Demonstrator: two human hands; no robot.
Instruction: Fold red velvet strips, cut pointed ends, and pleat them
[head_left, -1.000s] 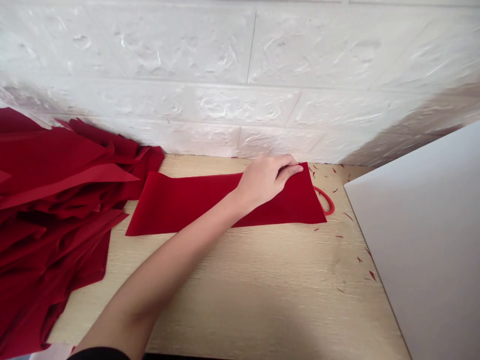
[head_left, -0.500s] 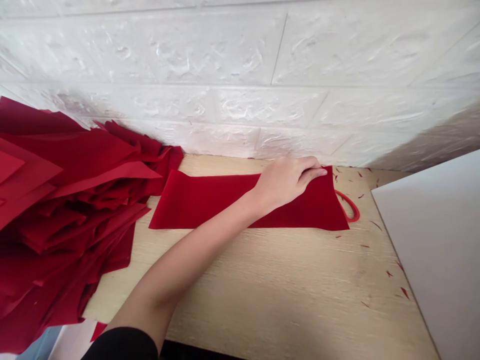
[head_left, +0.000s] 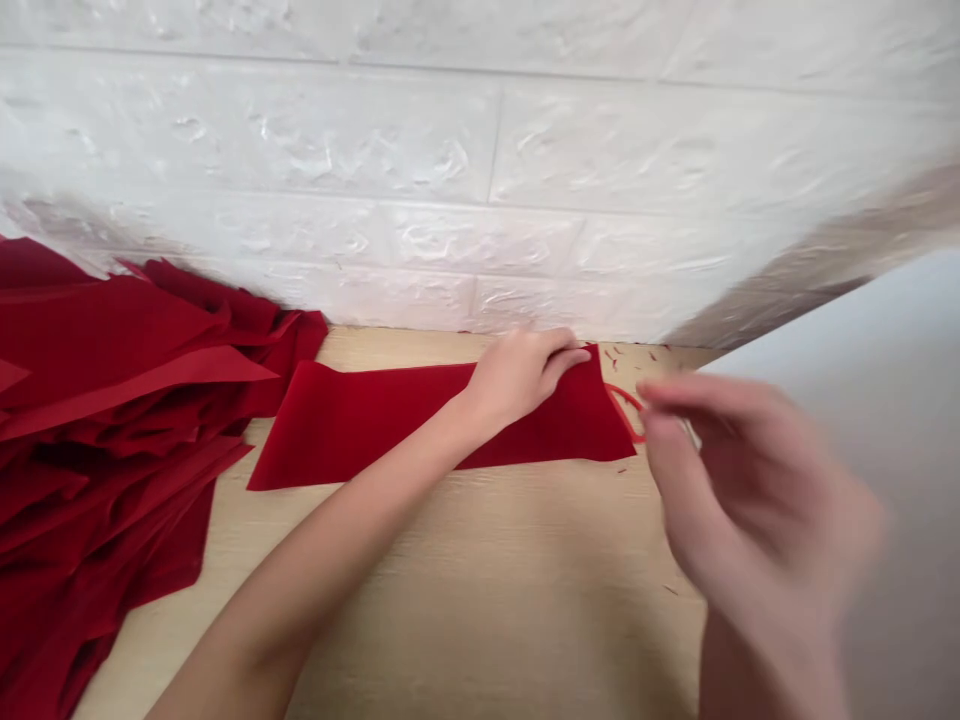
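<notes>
A strip of red velvety cloth (head_left: 375, 415) lies flat on the wooden board. My left hand (head_left: 517, 375) rests across its right part, thumb and fingers closed on the far right corner. From under the strip's right end sticks out an orange loop (head_left: 628, 405), like a scissors handle; whatever it belongs to is hidden beneath the cloth. My right hand (head_left: 750, 480), blurred by motion, is just right of the loop and closer to the camera. Its thumb and forefinger curve toward each other with a small gap, and I see nothing held in them.
A large heap of red cloth pieces (head_left: 112, 420) covers the left side. Behind the board (head_left: 480, 580) rises a white brick-patterned wall (head_left: 420, 140). A pale flat panel (head_left: 900, 350) stands at the right. Small red scraps (head_left: 611, 360) are scattered near the board's right end.
My right hand has come into view from the right, close to the orange loop. My left hand keeps its hold on the cloth corner. The whole view has shifted, so things appear farther left.
</notes>
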